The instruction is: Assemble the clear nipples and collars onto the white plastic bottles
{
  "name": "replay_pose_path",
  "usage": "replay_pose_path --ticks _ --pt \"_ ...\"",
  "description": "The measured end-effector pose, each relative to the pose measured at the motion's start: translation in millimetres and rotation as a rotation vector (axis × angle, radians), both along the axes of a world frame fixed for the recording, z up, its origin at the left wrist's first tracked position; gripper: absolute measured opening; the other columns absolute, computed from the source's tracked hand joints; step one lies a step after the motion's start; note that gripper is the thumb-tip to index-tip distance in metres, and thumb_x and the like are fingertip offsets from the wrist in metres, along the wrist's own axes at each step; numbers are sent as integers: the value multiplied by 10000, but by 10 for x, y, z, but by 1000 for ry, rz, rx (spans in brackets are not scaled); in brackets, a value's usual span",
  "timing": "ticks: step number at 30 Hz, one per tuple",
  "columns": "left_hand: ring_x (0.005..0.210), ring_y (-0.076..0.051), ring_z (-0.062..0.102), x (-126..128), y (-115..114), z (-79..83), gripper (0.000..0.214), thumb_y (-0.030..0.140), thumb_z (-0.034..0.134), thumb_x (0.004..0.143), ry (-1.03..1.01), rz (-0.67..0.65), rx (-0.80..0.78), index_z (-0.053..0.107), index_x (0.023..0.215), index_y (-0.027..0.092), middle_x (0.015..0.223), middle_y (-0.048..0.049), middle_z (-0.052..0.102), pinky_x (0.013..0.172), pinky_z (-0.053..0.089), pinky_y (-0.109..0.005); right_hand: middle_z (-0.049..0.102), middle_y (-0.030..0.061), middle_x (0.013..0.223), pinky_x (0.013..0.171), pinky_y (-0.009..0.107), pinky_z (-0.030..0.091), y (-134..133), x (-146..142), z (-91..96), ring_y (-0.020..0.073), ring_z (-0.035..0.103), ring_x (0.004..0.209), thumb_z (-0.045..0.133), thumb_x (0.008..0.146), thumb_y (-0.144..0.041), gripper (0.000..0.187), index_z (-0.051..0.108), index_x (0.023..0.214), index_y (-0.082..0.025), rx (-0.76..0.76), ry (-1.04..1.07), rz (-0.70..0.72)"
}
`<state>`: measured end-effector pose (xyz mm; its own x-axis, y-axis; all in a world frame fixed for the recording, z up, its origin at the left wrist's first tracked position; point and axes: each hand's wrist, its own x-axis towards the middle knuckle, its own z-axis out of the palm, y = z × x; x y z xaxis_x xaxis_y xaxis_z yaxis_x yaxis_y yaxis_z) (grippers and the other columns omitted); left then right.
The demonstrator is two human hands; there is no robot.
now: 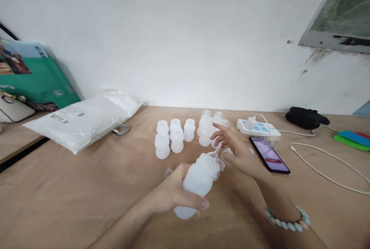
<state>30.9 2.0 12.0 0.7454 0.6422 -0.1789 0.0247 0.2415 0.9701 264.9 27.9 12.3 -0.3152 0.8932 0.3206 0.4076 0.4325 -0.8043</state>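
Note:
My left hand [173, 193] is wrapped round a white translucent baby bottle [198, 181], held tilted above the wooden table [86, 187] with its teat pointing up and right. My right hand [238, 150] hovers just beyond the teat, fingers partly curled, thumb and forefinger close to the teat tip; a small clear cap [227, 153] lies under its palm. Whether the fingers pinch the teat is unclear. A group of several bare white bottles [173, 137] stands behind, and beside it a cluster of capped bottles [208, 125].
A white plastic bag [83, 118] lies at the left, with a metal ring [121, 130] beside it. A phone [269, 153], a power strip [258, 127], a white cable [326, 164] and a black object [306, 117] sit at the right. A green bag [37, 81] leans on the wall.

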Motion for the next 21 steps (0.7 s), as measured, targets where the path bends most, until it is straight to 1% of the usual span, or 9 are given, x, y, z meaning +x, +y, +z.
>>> replay_pose_path --ticks 2,4,5,7,10,13,17,19,21 --pt "592 -127 557 24 13 -13 340 252 761 615 55 20 52 555 873 170 682 45 556 536 458 -245 519 74 1285 944 406 445 -77 -29 40 224 529 1110 604 830 -211 782 233 1508 -327 -43 -14 202" --pt "631 -133 550 54 26 -61 287 242 738 646 125 74 150 576 869 162 722 26 583 552 431 -237 511 72 1291 923 380 455 -165 -107 73 236 529 1109 720 782 -323 853 255 1497 -312 -120 -34 299" --pt "650 -137 547 69 32 -90 264 232 725 660 157 107 205 589 873 158 744 17 596 561 422 -236 535 68 1235 867 359 471 -202 -154 83 227 548 1040 742 768 -384 817 319 1461 -290 -159 -44 286" --pt "689 -153 554 89 40 -139 238 224 709 683 214 149 280 615 891 155 778 4 619 582 422 -242 587 45 1055 729 312 465 -246 -233 95 189 551 859 691 817 -466 564 488 1292 -240 -207 -79 181" --pt "779 -182 583 84 41 -149 310 273 755 692 242 155 296 643 961 167 872 -12 653 646 453 -258 608 10 864 641 279 419 -249 -258 122 158 523 742 606 900 -437 262 593 1034 -212 -206 -133 107" --pt "724 -154 589 40 38 -119 491 347 807 680 162 86 170 600 1099 196 901 -3 640 630 469 -254 655 14 942 712 286 457 -220 -158 176 170 574 835 709 844 -362 266 635 1061 -228 -188 -75 240" --pt "514 -122 574 -17 36 -164 687 440 784 703 -53 -190 -202 443 1263 237 707 54 596 566 470 -264 705 39 1109 865 340 499 -192 43 232 206 632 1028 786 791 -260 339 679 1113 -269 -141 143 451" --pt "524 -159 605 -26 34 -192 715 525 756 708 -155 -322 -284 430 1273 232 632 59 581 591 482 -297 712 48 1150 869 354 516 -177 121 235 223 646 1068 794 786 -253 336 688 1103 -288 -103 291 466" --pt "653 -193 654 -31 37 -172 667 548 733 728 -176 -309 -235 472 1255 232 724 18 631 662 491 -320 718 59 1149 826 347 536 -151 168 222 233 659 1055 799 782 -283 346 685 1109 -290 -72 399 375"
